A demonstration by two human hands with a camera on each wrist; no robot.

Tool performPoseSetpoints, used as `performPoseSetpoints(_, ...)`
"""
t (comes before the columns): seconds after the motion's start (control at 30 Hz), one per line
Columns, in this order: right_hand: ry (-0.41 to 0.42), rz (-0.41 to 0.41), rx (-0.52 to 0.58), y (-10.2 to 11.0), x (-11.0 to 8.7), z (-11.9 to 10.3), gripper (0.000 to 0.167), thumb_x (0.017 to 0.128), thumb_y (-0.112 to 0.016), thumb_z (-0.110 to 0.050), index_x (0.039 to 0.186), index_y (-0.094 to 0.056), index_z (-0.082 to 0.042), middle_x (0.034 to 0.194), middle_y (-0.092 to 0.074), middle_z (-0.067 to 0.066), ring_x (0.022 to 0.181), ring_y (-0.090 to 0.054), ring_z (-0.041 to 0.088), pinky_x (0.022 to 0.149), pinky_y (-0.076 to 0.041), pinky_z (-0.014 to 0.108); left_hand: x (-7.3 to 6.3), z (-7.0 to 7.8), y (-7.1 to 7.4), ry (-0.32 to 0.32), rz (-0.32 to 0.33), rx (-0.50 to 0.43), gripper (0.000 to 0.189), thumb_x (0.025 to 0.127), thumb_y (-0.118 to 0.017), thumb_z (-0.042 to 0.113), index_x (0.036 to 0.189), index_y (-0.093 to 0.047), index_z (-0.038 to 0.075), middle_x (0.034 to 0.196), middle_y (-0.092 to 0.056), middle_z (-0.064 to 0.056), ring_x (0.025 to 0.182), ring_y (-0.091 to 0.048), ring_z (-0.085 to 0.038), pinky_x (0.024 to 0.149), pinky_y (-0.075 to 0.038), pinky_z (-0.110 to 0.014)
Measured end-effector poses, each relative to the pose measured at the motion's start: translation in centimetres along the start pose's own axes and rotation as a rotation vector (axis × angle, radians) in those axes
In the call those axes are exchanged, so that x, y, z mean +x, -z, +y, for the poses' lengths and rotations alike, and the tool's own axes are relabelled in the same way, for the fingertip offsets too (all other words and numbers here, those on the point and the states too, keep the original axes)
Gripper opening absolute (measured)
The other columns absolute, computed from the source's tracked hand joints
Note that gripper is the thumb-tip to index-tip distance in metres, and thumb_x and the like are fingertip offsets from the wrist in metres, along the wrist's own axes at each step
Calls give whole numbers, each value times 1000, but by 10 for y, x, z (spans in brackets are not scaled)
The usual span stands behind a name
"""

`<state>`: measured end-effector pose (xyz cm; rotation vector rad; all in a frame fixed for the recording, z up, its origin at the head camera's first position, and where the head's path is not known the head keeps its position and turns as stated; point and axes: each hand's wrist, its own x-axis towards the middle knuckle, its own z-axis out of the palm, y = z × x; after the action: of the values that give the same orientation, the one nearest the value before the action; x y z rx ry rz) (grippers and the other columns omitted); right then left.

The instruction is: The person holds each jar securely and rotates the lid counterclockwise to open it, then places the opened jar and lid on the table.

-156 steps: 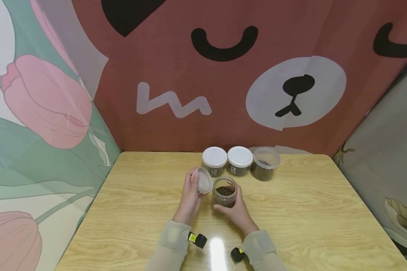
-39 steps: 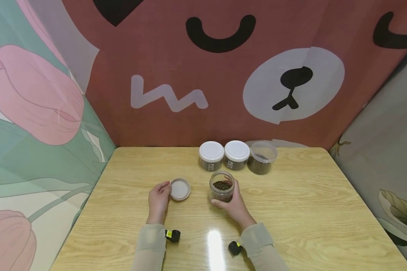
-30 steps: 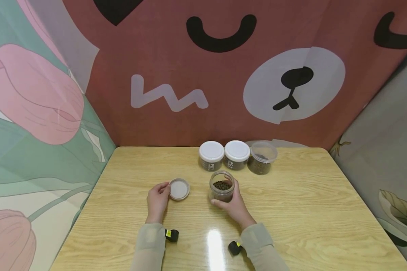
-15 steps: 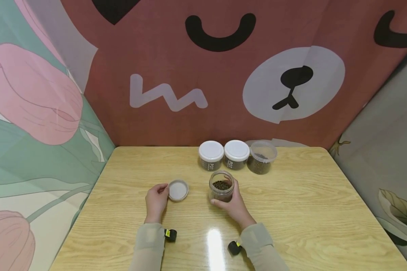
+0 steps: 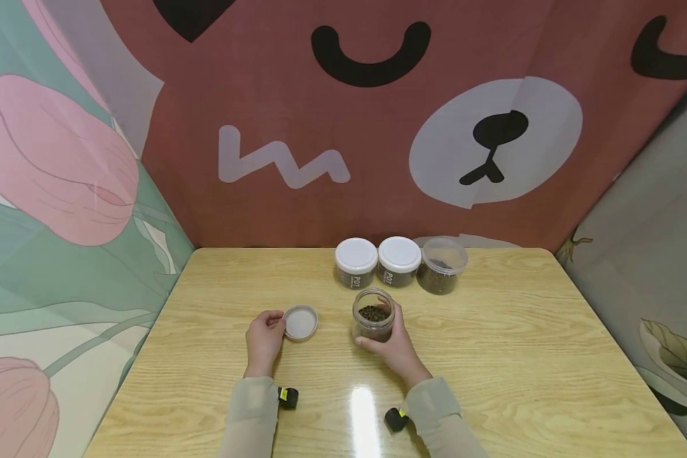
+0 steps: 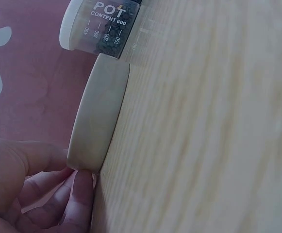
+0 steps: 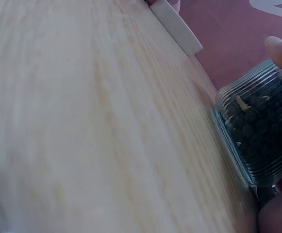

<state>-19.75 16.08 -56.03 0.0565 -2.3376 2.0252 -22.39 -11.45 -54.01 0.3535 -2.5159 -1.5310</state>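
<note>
A clear ribbed jar (image 5: 373, 334), its mouth uncovered, stands on the table with dark brown pellets (image 5: 373, 313) inside. My right hand (image 5: 399, 348) grips it from the right, thumb in front and fingers round the back. To the left, a round whitish lid (image 5: 301, 322) lies flat with its inner side up. My left hand (image 5: 264, 340) pinches the lid's left edge between thumb and fingertips. The left wrist view shows the lid's side wall (image 6: 99, 114) with those fingertips at its near end. In the right wrist view the jar (image 7: 257, 121) is partly cut off by the frame.
Two white-lidded pots (image 5: 356, 261) marked "POT" stand side by side at the table's back edge. Right of them is a clear tub (image 5: 442, 273) partly filled with dark bits. A bear-printed curtain (image 5: 378, 127) hangs directly behind the wooden table (image 5: 521, 356).
Earlier my left hand held the lid up beside the jar; now the lid lies on the table further left. It has shifted slightly left since then. The right hand keeps its grip.
</note>
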Motion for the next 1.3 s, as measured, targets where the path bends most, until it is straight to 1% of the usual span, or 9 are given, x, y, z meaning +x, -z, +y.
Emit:
performPoseSetpoints(0.47,8,1,-2,1,0,0,104,71,-93,-15,152,-29,-21,149,-45,13,138,-43,32,119,-25,54,1,-2,-1,-2,-9,-14,20,95,-62,3,110,-68,-9,102,-71,-22,96,-69,-33,84,-58,-41)
performPoseSetpoints(0.67,8,-5,-6,2,0,1,103,72,-93,-16,153,-29,-21,150,-44,13,139,-41,32,119,-23,56,-3,4,-1,15,-33,-37,28,97,-59,7,121,-64,-7,116,-66,-25,108,-64,-37,92,-54,-46)
performPoseSetpoints(0.8,1,-11,-5,2,0,1,102,73,-93,-17,152,-29,-23,151,-43,12,141,-40,32,120,-21,57,-9,15,-2,-37,-9,-4,30,95,-61,8,122,-65,-4,131,-58,-28,121,-50,-44,101,-43,-57)
performPoseSetpoints(0.87,-1,-11,-8,2,0,1,101,73,-93,-16,152,-29,-23,151,-43,12,141,-40,32,120,-21,57,-12,21,-3,-80,0,-13,29,94,-63,8,120,-66,-4,137,-53,-28,128,-41,-46,104,-35,-62)
performPoseSetpoints(0.9,-2,-13,-10,2,0,1,101,74,-92,-16,152,-29,-22,151,-43,13,141,-40,32,120,-21,57,-14,25,-3,-103,1,-33,29,93,-63,7,119,-67,-5,139,-52,-28,130,-38,-47,104,-34,-63)
performPoseSetpoints(0.97,-9,-13,-19,2,0,0,101,74,-92,-14,153,-28,-22,151,-43,13,141,-40,32,120,-22,56,-18,32,-6,-131,-30,-101,29,93,-63,5,120,-66,-5,141,-49,-26,134,-36,-46,109,-33,-63)
performPoseSetpoints(1.07,-24,-15,-13,2,0,-2,103,74,-91,-12,154,-27,-22,153,-41,13,141,-39,32,120,-21,55,-22,41,-11,-185,-127,-195,30,93,-63,1,123,-63,-5,140,-47,-25,135,-40,-45,110,-39,-58)
performPoseSetpoints(1.17,-36,-19,-6,2,-1,-6,104,74,-90,-9,155,-25,-20,154,-39,16,142,-37,34,121,-19,55,-28,46,-19,-221,-235,-228,35,93,-65,0,128,-60,-3,139,-47,-24,134,-44,-43,107,-45,-53)
performPoseSetpoints(1.3,-28,-39,-12,2,-8,-26,102,76,-89,-8,155,-26,-13,153,-40,19,142,-38,37,120,-21,56,-35,51,-31,-252,-332,-258,46,92,-71,4,135,-56,-1,141,-48,-22,135,-45,-43,106,-46,-50)
